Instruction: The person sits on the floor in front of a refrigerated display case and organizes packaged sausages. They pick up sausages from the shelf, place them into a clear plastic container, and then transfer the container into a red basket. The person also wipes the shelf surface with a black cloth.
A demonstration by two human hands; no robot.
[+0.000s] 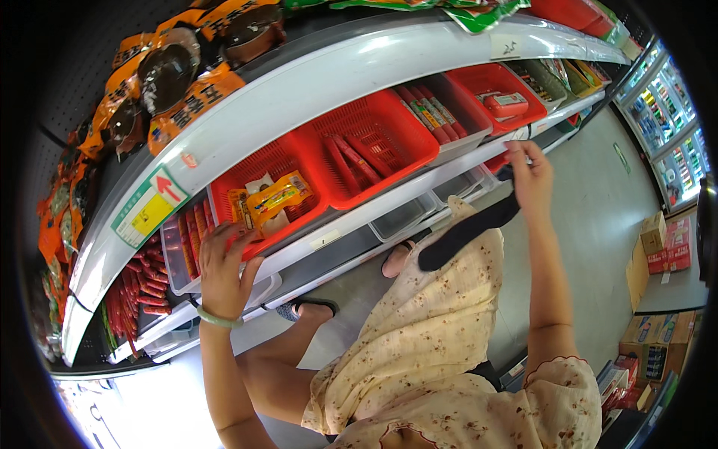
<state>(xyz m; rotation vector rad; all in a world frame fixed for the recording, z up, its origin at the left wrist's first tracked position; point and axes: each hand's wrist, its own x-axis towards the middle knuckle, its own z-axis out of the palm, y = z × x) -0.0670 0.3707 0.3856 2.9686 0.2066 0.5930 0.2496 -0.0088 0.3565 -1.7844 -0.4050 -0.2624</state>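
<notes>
white shelf [389,196] carries red baskets [374,142] of packaged snacks.
</notes>
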